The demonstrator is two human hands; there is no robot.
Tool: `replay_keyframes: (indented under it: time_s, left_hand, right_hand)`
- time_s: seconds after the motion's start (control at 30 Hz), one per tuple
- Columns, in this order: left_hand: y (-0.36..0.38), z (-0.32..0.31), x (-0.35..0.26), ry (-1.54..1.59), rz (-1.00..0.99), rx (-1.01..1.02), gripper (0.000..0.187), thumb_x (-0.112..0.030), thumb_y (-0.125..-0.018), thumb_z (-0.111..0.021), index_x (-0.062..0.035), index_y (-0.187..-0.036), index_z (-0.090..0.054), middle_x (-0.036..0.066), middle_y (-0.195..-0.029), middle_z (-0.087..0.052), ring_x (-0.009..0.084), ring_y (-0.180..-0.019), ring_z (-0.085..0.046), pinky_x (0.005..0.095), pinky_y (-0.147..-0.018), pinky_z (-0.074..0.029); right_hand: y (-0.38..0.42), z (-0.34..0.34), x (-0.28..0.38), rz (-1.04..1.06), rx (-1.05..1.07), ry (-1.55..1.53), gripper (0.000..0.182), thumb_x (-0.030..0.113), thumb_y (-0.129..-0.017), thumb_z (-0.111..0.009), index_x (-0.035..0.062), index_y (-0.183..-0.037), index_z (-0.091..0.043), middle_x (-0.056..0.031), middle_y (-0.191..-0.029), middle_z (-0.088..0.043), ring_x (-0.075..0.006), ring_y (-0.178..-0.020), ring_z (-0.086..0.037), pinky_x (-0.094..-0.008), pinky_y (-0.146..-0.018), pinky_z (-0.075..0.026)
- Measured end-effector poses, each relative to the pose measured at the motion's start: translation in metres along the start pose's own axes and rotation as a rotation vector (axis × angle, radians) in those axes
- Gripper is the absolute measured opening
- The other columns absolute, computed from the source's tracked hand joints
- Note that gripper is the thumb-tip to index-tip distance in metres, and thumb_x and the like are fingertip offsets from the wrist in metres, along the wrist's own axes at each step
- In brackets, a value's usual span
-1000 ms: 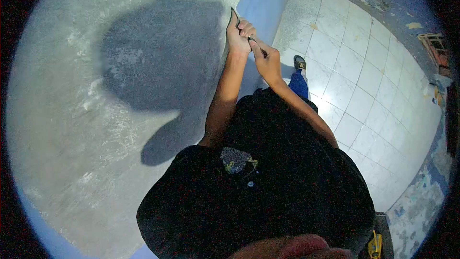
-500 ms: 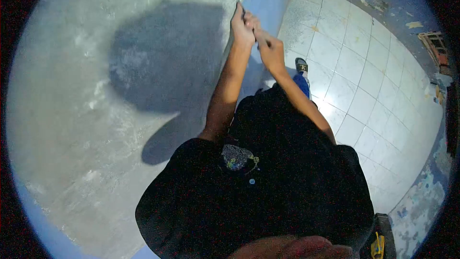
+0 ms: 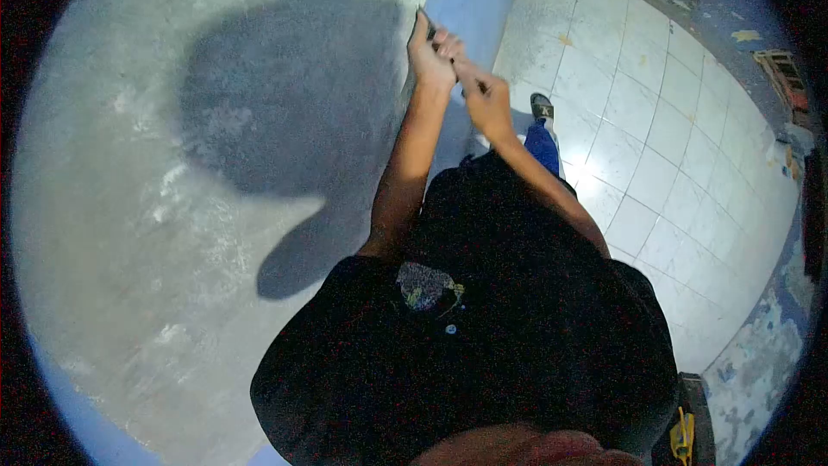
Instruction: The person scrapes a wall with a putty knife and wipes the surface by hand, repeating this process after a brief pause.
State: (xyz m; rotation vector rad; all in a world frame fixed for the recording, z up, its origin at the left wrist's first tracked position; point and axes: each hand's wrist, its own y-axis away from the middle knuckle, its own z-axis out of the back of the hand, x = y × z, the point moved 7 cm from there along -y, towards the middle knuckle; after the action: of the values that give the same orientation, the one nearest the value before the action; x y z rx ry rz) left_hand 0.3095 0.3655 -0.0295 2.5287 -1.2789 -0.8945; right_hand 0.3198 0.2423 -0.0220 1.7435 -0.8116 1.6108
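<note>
A thin dark tool [image 3: 430, 29] slants across my two hands, its upper end close to the edge where the grey patch [image 3: 103, 233] meets blue paint [image 3: 470, 0]. My left hand [image 3: 432, 60] is wrapped round the tool near that end. Just below and to the right, my right hand [image 3: 489, 105] is closed at the tool's lower part, its fingers against my left hand. Most of the tool is hidden by the fingers, so its exact kind cannot be made out.
A large head-shaped shadow falls on the grey patch. To the right lies a white tiled floor [image 3: 647, 121], with a sandalled foot [image 3: 542, 108] on it. Peeling blue wall [image 3: 759, 371] borders the floor. A dark object with a yellow item [image 3: 682, 438] is at the lower right.
Both hands have shifted slightly left in view, still closed on the tool. The camera view and the shadow have moved a little.
</note>
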Motion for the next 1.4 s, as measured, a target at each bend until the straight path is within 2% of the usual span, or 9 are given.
replay_keyframes:
  time_s: [0.23, 0.33, 0.47, 0.53, 0.87, 0.97, 1.07, 1.17, 1.4]
  left_hand:
    - [-0.002, 0.015, -0.006, -0.011, 0.069, 0.14, 0.038, -0.041, -0.089, -0.054, -0.0125, -0.065, -0.045, -0.003, -0.051, -0.037, 0.0081, -0.036, -0.025, 0.0208, -0.037, -0.023]
    - [0.004, 0.005, -0.001, -0.067, -0.026, 0.011, 0.037, -0.04, -0.088, -0.056, -0.0124, -0.066, -0.044, -0.004, -0.053, -0.038, 0.0074, -0.038, -0.028, 0.0209, -0.038, -0.024]
    - [0.005, 0.013, -0.005, -0.02, -0.002, 0.083, 0.039, -0.042, -0.086, -0.058, -0.0118, -0.066, -0.044, -0.004, -0.053, -0.038, 0.0075, -0.039, -0.029, 0.0216, -0.038, -0.025]
    - [0.001, 0.009, -0.006, -0.007, 0.036, 0.127, 0.038, -0.042, -0.086, -0.058, -0.0122, -0.066, -0.044, -0.004, -0.053, -0.037, 0.0074, -0.039, -0.029, 0.022, -0.038, -0.025]
    - [-0.006, 0.01, -0.002, 0.058, 0.008, 0.075, 0.036, -0.038, -0.089, -0.054, -0.0144, -0.064, -0.043, -0.003, -0.054, -0.039, 0.0076, -0.037, -0.029, 0.0208, -0.036, -0.025]
    - [-0.01, 0.005, 0.004, 0.034, -0.042, -0.02, 0.037, -0.037, -0.089, -0.055, -0.0131, -0.064, -0.043, -0.002, -0.053, -0.04, 0.0085, -0.036, -0.029, 0.0219, -0.036, -0.024]
    - [0.004, 0.011, 0.0, 0.143, 0.03, 0.1, 0.038, -0.038, -0.089, -0.055, -0.0126, -0.064, -0.042, -0.001, -0.052, -0.039, 0.0094, -0.037, -0.028, 0.0231, -0.037, -0.023]
    - [0.004, 0.005, -0.004, -0.108, -0.083, -0.053, 0.038, -0.039, -0.089, -0.055, -0.0134, -0.063, -0.043, -0.002, -0.051, -0.039, 0.0091, -0.037, -0.028, 0.0228, -0.037, -0.023]
    - [0.007, 0.001, -0.006, 0.04, -0.024, 0.055, 0.038, -0.039, -0.09, -0.053, -0.0119, -0.065, -0.044, -0.002, -0.052, -0.041, 0.0088, -0.038, -0.03, 0.0221, -0.038, -0.025]
  right_hand:
    - [0.014, -0.008, -0.001, -0.026, 0.036, 0.071, 0.027, 0.023, -0.089, -0.057, 0.0064, -0.109, -0.064, 0.0056, -0.057, -0.045, -0.0037, -0.052, -0.038, -0.022, -0.046, -0.03]
    - [-0.001, 0.001, 0.004, -0.06, 0.015, -0.017, 0.026, 0.024, -0.087, -0.058, -0.0005, -0.093, -0.065, -0.0065, -0.054, -0.047, -0.009, -0.055, -0.04, -0.0288, -0.051, -0.037]
    - [0.007, -0.003, 0.003, 0.016, 0.003, -0.009, 0.026, 0.024, -0.087, -0.058, 0.0022, -0.1, -0.065, -0.0032, -0.054, -0.045, -0.0073, -0.054, -0.039, -0.0268, -0.049, -0.035]
    - [0.004, -0.008, -0.001, -0.076, 0.033, 0.043, 0.028, 0.025, -0.089, -0.058, 0.0068, -0.109, -0.065, 0.0028, -0.057, -0.045, -0.0053, -0.055, -0.041, -0.0233, -0.048, -0.033]
    - [-0.003, -0.004, 0.004, -0.002, 0.021, 0.075, 0.029, 0.027, -0.089, -0.057, 0.0059, -0.108, -0.064, 0.0031, -0.057, -0.044, -0.0052, -0.054, -0.04, -0.0228, -0.048, -0.033]
    - [-0.011, 0.005, 0.009, -0.043, 0.029, -0.028, 0.027, 0.023, -0.088, -0.058, 0.0033, -0.105, -0.064, -0.0022, -0.059, -0.046, -0.0064, -0.058, -0.04, -0.0258, -0.052, -0.037]
    - [0.004, 0.0, 0.007, -0.102, 0.087, -0.012, 0.027, 0.023, -0.087, -0.058, 0.0032, -0.105, -0.064, -0.0021, -0.06, -0.05, -0.0065, -0.061, -0.041, -0.0262, -0.054, -0.038]
    - [-0.001, 0.002, -0.005, -0.087, 0.027, 0.034, 0.027, 0.022, -0.087, -0.058, 0.0014, -0.105, -0.064, 0.0004, -0.061, -0.051, -0.006, -0.06, -0.041, -0.0256, -0.053, -0.037]
    - [0.002, -0.001, 0.007, -0.102, 0.042, -0.011, 0.028, 0.024, -0.087, -0.058, 0.0011, -0.102, -0.065, 0.0026, -0.059, -0.048, -0.0064, -0.056, -0.041, -0.0244, -0.05, -0.035]
